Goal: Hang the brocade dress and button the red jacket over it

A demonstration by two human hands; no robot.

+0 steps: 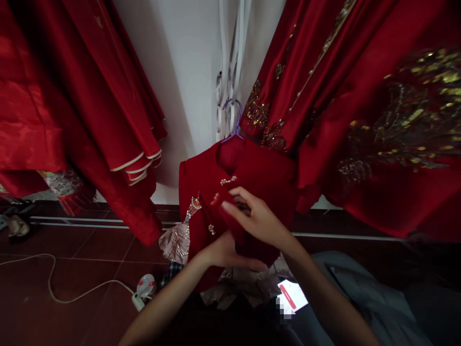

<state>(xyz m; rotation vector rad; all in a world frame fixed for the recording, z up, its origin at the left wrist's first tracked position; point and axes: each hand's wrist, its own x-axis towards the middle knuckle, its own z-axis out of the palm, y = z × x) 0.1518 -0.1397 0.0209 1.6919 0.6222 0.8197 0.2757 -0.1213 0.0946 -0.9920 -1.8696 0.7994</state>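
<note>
Red jacket (209, 173) is at center, on a purple hanger (236, 133) hooked into a white ring strap (230, 62) in front of a pale wall (169, 62). Right hand (255, 216) is at the jacket's front, thumb and fingers closed on the front edge below the top clasp (228, 180); slight blur there. Left hand (230, 254) is lower on the front, thumb stretched out to the right, well spread from the fingers; fingertips are behind cloth, so can't tell whether they grip or just touch. Beaded brooch (194, 206) sits on the jacket, left of the hands in view; a second clasp (212, 229) is just above the left hand. Shiny pinkish cloth (176, 242) shows beside and below the jacket. More red garments hang on both sides: pale-edged ones (118, 96) at left, a gold-sequined one (360, 120) at right. Bright screen or card (292, 294) near the right forearm, can't tell which. White cable (82, 293) runs over the tiled floor (93, 245) to a white plug block (139, 300).
</note>
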